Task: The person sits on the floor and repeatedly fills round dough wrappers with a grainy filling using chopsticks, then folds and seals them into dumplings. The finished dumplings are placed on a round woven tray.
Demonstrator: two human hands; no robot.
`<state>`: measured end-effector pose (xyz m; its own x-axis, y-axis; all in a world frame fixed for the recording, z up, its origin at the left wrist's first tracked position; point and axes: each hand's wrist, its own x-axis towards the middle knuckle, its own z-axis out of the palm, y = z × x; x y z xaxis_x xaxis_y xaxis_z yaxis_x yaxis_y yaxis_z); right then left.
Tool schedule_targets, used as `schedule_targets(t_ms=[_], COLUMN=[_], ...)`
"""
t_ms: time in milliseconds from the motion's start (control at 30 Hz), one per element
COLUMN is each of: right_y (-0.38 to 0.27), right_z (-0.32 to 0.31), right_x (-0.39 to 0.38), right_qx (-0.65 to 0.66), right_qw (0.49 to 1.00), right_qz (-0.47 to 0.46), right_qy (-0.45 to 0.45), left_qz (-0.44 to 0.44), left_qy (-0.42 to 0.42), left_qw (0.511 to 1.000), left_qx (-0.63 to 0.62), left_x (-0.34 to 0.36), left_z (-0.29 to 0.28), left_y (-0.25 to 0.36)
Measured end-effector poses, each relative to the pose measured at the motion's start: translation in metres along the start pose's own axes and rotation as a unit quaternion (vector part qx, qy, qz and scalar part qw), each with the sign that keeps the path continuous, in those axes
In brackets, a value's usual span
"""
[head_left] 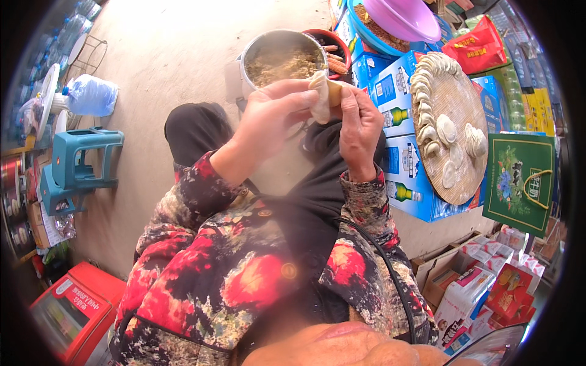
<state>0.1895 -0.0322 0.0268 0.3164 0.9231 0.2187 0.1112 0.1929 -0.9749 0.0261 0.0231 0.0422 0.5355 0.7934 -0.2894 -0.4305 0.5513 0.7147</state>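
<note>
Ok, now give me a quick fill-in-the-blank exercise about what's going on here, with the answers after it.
1. The left hand and right hand are raised around a folded piece of white ____.
2. The flower-printed package beside the round board is mostly ____.
3. The blue stools stand on the person's ____ side.

Missing words: dough; green; left.

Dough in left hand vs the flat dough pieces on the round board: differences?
Pose: the held dough hangs upright in the left hand; the flat dough pieces lie on the round board.
Look: the held dough shows long and narrow; the flat dough pieces look rounded.
Contact: the held dough meets the tan piece; the flat dough pieces are untouched by hands.
Shared: pale, off-white colour.
</note>
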Motion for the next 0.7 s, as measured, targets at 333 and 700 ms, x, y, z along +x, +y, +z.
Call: schedule_targets(t_ms=[333,700], right_y=[0.008,-0.011], right_z=[-0.036,-0.168], right_x=[0.002,-0.025], right_qx=[0.499,0.038], right_qw=[0.835,0.901], right_qz=[0.21,-0.06], right_qy=[0.099,0.427], left_qz=[-0.067,-0.126], left_qy=[-0.107,-0.114], left_qw=[0.982,0.982], left_qx=[-0.142,-0.087], left_x=[0.015,0.02], left_z=[-0.006,0.018], left_y=[-0.009,-0.02])
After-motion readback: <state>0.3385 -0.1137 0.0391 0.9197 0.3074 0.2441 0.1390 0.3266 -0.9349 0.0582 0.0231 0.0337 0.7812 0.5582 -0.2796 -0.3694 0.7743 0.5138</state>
